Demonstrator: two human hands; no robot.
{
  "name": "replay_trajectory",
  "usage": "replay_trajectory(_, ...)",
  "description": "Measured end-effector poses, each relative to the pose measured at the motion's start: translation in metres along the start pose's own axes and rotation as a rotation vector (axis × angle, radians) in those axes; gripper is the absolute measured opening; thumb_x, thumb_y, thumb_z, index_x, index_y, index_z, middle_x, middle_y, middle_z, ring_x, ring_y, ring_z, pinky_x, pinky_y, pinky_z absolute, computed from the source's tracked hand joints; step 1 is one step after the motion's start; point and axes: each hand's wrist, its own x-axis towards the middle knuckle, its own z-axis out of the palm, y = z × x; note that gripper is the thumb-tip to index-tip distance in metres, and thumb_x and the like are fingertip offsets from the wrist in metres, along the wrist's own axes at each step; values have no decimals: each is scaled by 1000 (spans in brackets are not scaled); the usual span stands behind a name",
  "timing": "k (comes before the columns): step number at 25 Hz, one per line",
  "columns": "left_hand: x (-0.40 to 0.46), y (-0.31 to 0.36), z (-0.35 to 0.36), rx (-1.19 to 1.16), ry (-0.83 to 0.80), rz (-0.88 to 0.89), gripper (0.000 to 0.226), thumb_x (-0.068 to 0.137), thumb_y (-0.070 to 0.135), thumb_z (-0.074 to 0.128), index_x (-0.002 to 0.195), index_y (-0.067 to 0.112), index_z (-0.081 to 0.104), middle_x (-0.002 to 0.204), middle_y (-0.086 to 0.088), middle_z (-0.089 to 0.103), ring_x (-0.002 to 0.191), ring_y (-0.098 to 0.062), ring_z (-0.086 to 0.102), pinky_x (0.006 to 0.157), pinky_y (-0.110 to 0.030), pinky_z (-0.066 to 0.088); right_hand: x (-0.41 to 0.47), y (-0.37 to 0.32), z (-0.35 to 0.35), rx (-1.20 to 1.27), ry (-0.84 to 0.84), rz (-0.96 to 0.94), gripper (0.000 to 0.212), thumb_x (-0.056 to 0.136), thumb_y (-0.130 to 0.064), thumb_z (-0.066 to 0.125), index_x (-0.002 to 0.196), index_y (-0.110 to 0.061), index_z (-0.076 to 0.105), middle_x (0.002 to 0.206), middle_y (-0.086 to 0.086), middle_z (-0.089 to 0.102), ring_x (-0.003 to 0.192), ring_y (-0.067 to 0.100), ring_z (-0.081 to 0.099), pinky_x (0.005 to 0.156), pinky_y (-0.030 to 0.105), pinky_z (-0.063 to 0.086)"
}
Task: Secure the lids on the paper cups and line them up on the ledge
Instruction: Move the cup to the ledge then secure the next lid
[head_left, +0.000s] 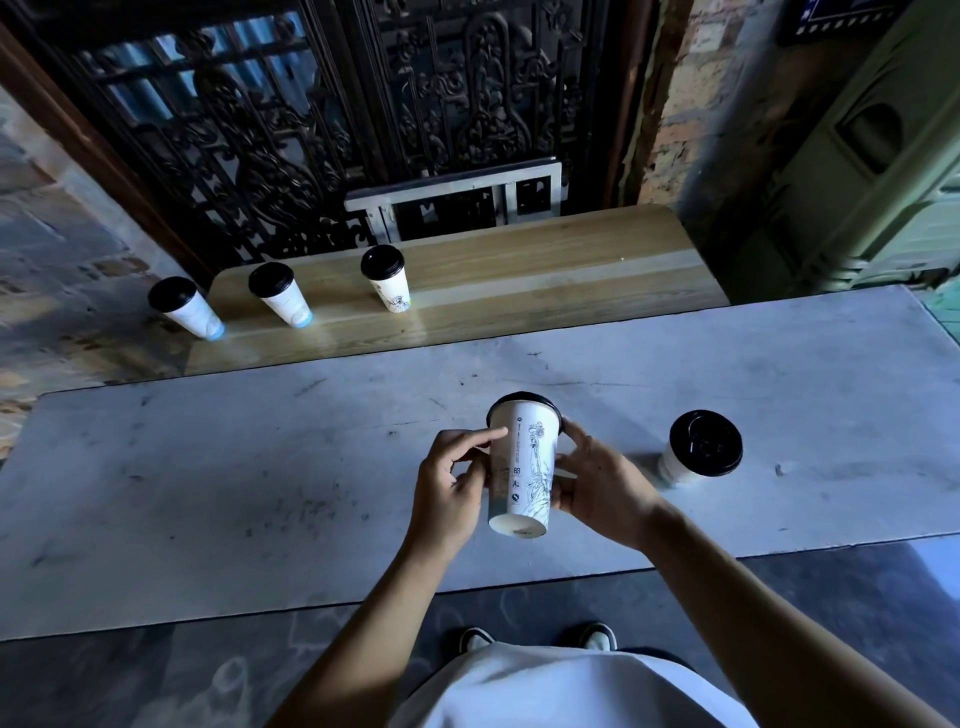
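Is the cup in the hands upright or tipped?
Tipped. The held cup leans away, lid far, base near, between left hand and right hand.

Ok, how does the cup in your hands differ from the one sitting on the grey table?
The held cup is tilted, lid pointing away, gripped by the left hand and right hand; the table cup stands upright, untouched. The held cup shows its line drawing; the table cup mostly shows its lid. Both are white with black lids.

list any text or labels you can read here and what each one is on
Nothing reads clearly.
Held paper cup: a column of small print and symbols beside a line drawing, too small to read.
Blue sign at top right: cut off and blurred.
Ledge cups and lids: no legible text.
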Motion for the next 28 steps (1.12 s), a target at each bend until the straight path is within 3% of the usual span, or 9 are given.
replay_trajectory(4, 1, 0, 0, -2, -10, 5, 60, 85, -22, 53, 97, 30, 80, 109, -10, 63, 95, -5, 67, 79, -23, 59, 2, 0, -2, -3, -4, 3, 75, 78, 1, 50, 147, -27, 48, 90, 22, 57, 70, 28, 49, 66, 38, 43)
replay_trajectory(8, 1, 0, 2, -21, 15, -37, 54, 86, -15, 53, 93, 30, 81, 109, -4, 65, 102, -13, 66, 80, -32, 60, 3, 1, -2, -11, 2, -5, 74, 80, 6, 53, 145, -30, 51, 82, 18, 55, 68, 26, 47, 67, 39, 41)
replay_trajectory(12, 1, 1, 3, -101, 27, -103, 26, 87, 13, 59, 91, 28, 80, 108, -1, 69, 102, -19, 69, 84, -36, 61, 5, 3, -6, -2, 17, -6, 75, 79, 6, 59, 146, -24, 51, 84, 20, 60, 77, 29, 50, 77, 44, 40)
replay_trajectory(15, -1, 4, 3, -162, 6, -162, 13, 84, 24, 68, 91, 28, 78, 107, -1, 74, 100, -15, 70, 83, -31, 60, 3, -1, -6, -45, 2, -5, 72, 74, -2, 66, 143, -22, 55, 103, 25, 54, 92, 35, 44, 89, 52, 33)
replay_trajectory(19, -1, 7, 3, -218, 3, -203, 14, 80, 20, 74, 93, 21, 77, 97, 3, 77, 92, -8, 69, 76, -20, 56, 0, -4, -4, -67, -12, -4, 71, 75, -9, 65, 144, -16, 53, 104, 21, 61, 92, 33, 58, 85, 44, 46)
replay_trajectory(22, 0, 9, 4, -252, 4, -244, 14, 87, 4, 74, 94, 15, 76, 90, 4, 78, 86, -7, 70, 72, -18, 56, -2, -5, -4, -6, -53, 4, 71, 79, -8, 62, 146, -21, 48, 108, 21, 66, 101, 40, 64, 92, 49, 57)
replay_trajectory(24, 0, 8, 4, -256, 4, -262, 20, 91, -5, 68, 94, 13, 75, 86, 5, 78, 81, -5, 71, 71, -18, 57, -4, -7, -3, 10, -73, 8, 69, 82, -3, 60, 145, -26, 47, 114, 26, 66, 104, 45, 65, 95, 55, 57)
replay_trajectory(28, -2, 3, 5, -248, 14, -270, 23, 92, -7, 65, 94, 13, 74, 87, 2, 79, 82, -12, 72, 72, -21, 59, -5, -9, -1, -34, -42, 13, 80, 78, -5, 67, 148, -37, 45, 113, 26, 64, 95, 38, 69, 90, 49, 58)
